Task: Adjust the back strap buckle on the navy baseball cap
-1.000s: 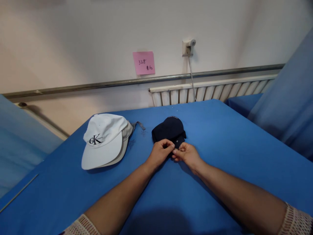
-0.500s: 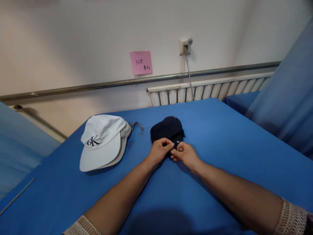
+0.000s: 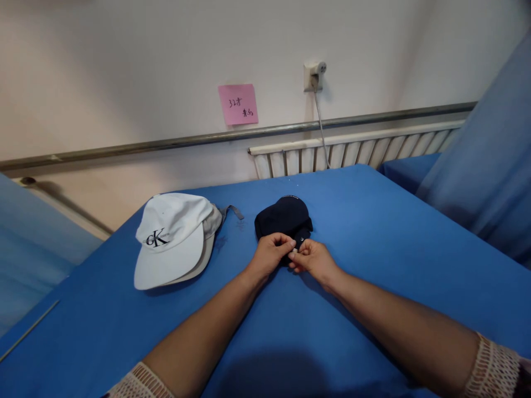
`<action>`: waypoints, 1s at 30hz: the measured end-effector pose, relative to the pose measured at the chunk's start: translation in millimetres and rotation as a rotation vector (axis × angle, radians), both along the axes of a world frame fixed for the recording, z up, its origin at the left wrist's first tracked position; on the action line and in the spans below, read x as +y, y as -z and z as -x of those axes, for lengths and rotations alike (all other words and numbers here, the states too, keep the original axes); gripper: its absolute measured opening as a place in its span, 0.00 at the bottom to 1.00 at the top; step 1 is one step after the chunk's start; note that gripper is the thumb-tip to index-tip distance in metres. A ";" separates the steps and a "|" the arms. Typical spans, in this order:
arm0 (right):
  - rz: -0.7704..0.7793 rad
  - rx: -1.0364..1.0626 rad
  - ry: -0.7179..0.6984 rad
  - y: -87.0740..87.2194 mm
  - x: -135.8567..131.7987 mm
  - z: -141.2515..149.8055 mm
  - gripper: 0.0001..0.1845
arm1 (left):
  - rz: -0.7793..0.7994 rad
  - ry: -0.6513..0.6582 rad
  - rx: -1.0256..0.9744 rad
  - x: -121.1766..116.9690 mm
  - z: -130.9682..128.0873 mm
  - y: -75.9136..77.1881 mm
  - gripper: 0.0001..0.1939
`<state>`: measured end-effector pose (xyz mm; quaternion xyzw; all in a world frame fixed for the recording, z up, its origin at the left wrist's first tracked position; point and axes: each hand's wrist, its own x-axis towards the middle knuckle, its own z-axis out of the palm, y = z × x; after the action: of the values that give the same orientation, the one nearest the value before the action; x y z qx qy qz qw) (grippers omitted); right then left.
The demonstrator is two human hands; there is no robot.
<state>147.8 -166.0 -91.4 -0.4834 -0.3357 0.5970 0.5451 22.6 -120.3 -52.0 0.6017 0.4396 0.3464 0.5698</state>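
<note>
A dark navy cap (image 3: 282, 216) lies on the blue table (image 3: 373, 237), its near edge toward me. My left hand (image 3: 270, 254) and my right hand (image 3: 313, 258) meet at that near edge, both with fingers pinched together on the cap's strap or back part. The fingertips touch each other just above a small light buckle or tag. To the left, two stacked caps rest on the table: a white cap (image 3: 172, 235) with a dark logo lies on a beige cap (image 3: 209, 244).
The wall behind carries a pink sticky note (image 3: 238, 104), a socket with a plugged cable (image 3: 313, 77), a metal rail and a white radiator (image 3: 352, 152). Blue cloth-covered surfaces stand at the far left (image 3: 37, 243) and the right (image 3: 489, 166).
Both hands have stayed pinched on the navy cap's near edge, with the fingertips closing in slightly. The view has shifted a little.
</note>
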 end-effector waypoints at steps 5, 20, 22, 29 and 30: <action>0.005 -0.018 -0.011 -1.4 0.0 -0.4 0.26 | 0.006 0.000 -0.002 0.2 0.7 0.0 0.15; 0.022 0.084 -0.031 -4.1 -4.0 -2.1 0.22 | -0.355 -0.080 0.152 -4.9 9.4 5.9 0.09; -0.009 0.104 -0.062 -4.7 -4.8 -0.5 0.19 | -0.516 -0.058 0.256 -11.0 12.4 1.8 0.10; -0.111 0.080 -0.125 -8.6 -8.6 0.3 0.08 | -0.744 0.017 0.495 -18.7 18.1 -2.1 0.13; -0.098 0.124 -0.137 -9.7 -8.8 -1.3 0.09 | -0.749 0.018 0.501 -18.0 18.6 -1.5 0.12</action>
<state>149.1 -174.8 -81.7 -0.3943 -0.3623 0.6446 0.5457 4.1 -138.3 -50.4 0.8356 0.4029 0.3203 0.1918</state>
